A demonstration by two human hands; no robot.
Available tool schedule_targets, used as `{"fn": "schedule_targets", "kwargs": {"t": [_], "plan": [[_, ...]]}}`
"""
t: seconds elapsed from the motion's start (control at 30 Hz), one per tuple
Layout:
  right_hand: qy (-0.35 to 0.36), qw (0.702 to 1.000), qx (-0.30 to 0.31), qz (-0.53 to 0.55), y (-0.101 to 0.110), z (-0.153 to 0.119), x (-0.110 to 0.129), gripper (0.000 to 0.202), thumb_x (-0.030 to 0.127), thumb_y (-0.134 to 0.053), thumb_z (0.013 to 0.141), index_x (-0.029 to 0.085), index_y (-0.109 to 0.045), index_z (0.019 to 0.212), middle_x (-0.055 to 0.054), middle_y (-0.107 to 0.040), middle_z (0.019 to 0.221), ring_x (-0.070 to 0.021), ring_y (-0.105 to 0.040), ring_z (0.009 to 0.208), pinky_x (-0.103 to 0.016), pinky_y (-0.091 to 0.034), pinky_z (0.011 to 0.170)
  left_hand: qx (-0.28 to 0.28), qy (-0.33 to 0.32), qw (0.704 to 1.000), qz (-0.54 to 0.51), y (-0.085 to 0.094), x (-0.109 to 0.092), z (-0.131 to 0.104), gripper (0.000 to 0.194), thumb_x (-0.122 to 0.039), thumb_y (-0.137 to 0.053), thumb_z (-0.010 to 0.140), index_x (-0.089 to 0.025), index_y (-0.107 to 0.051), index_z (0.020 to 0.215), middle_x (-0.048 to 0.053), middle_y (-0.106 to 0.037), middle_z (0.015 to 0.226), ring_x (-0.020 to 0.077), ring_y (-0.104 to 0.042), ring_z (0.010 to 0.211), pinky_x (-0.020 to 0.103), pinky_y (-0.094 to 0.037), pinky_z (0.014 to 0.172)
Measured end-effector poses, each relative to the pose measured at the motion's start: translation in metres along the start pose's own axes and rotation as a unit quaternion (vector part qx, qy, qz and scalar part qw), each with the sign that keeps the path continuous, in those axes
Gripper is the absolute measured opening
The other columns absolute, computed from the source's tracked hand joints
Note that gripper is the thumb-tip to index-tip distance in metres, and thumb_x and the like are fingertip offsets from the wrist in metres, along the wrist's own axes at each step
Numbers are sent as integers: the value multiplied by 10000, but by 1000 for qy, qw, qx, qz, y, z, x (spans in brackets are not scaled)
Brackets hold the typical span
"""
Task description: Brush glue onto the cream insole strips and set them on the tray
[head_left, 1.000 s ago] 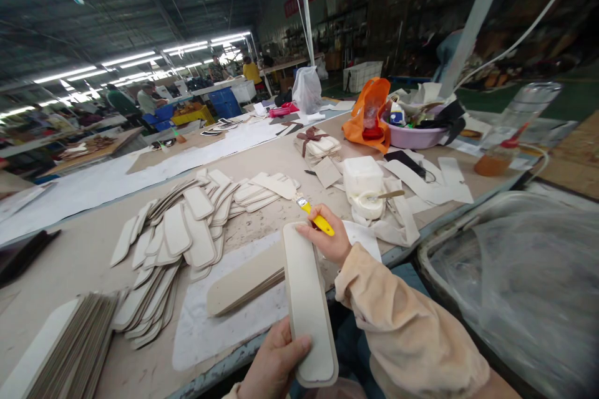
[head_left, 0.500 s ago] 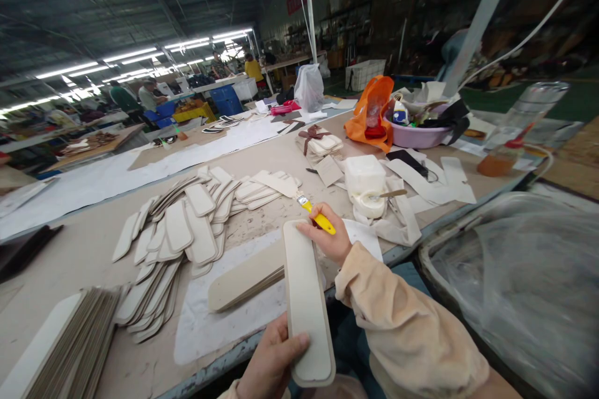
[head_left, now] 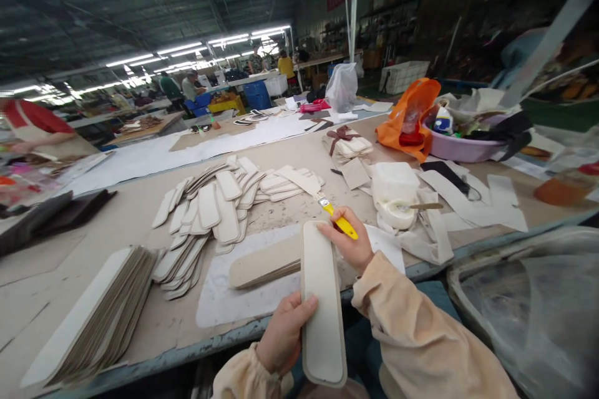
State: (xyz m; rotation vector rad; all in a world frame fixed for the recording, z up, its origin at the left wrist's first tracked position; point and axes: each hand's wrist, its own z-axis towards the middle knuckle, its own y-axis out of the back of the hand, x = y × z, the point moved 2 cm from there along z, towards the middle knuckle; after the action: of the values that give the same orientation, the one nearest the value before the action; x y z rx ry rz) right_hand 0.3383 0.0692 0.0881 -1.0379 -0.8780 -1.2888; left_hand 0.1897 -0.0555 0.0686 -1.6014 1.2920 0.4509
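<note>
A long pale panel with rounded ends (head_left: 322,324) is held upright in front of me at the table's front edge. My left hand (head_left: 286,327) pinches its left side, thumb on its face. My right hand (head_left: 352,238) touches the panel's top end with thumb and fingers, and also holds a yellow-handled brush (head_left: 344,222), bristles pointing up and left. Behind the panel, a small stack of long beige pieces (head_left: 264,262) lies on a white sheet (head_left: 210,305). A heap of smaller pale rounded pieces (head_left: 227,215) spreads beyond it.
A fanned stack of long panels (head_left: 103,312) lies front left. To the right are a white tub (head_left: 395,184), a tape roll (head_left: 397,215), an orange bag (head_left: 407,118) and a purple basin (head_left: 463,146). A plastic-lined bin (head_left: 528,299) stands at right. A person in red (head_left: 37,124) is far left.
The view has turned left, so the scene sits further right, and a person in red has come into view. Both hands keep their hold on the panel and brush.
</note>
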Motion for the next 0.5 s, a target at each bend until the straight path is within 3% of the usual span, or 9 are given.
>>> {"fn": "schedule_targets", "kwargs": {"t": [0.33,0.5], "plan": [[-14,995,-22,-96,-3,-6,-2,342,459,-737,678,253,-489,791,5,-552,769,-184,-520,676,-297,-438,615,-18,-22,998,-52,11,7,-11,468,-466,-781,587,-71,-715,830,123,-689,691,189,-609,592,288,-422,609],[-9,997,3,-76,-9,-11,3,356,461,-731,682,240,-476,796,25,-529,720,-159,-532,638,-250,-470,571,-40,-93,993,-68,29,13,1,570,-500,-845,475,-105,-695,858,75,-669,660,140,-570,543,261,-419,575]]}}
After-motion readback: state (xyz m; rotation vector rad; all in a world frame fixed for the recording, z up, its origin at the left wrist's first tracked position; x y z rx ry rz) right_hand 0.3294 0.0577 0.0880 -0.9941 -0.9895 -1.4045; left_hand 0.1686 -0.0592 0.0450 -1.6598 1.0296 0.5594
